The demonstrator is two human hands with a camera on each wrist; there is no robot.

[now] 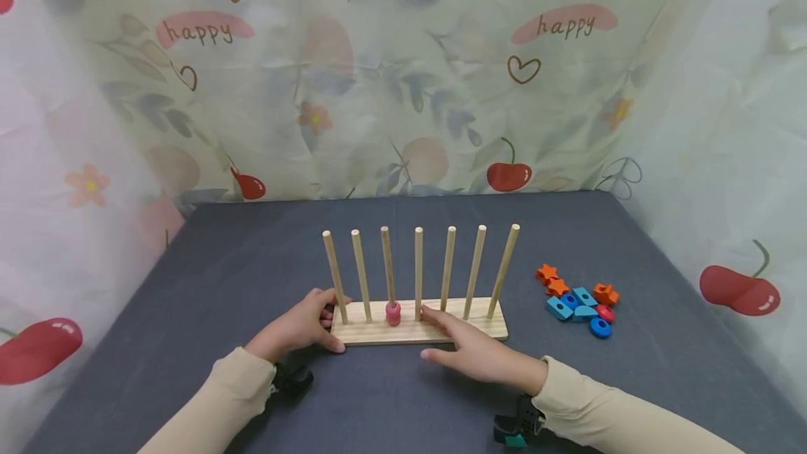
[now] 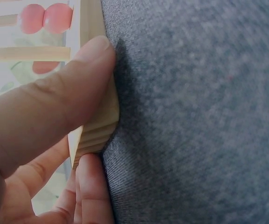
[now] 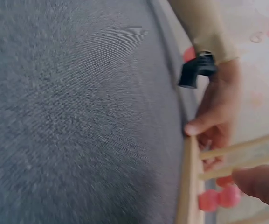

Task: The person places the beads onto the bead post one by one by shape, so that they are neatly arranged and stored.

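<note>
In the head view, a wooden peg board (image 1: 372, 334) with a row of several upright pegs lies on the table. Two pink beads (image 1: 393, 314) are stacked at the foot of the third peg from the left. My left hand (image 1: 307, 324) grips the board's left end; its thumb (image 2: 55, 98) lies along the front edge and the other fingers reach around the end. Over the board's right half, my right hand (image 1: 469, 347) extends its fingers by the foot of the middle peg, thumb apart in front of the board. Nothing shows in its grasp.
Right of the board lies a loose group of small pieces: orange stars (image 1: 547, 272), light blue blocks (image 1: 558, 308), blue round beads (image 1: 600, 328) and a red bead (image 1: 605, 313). A dark grey cloth (image 1: 265, 244) covers the table. Printed curtains (image 1: 403, 76) hang behind and at both sides.
</note>
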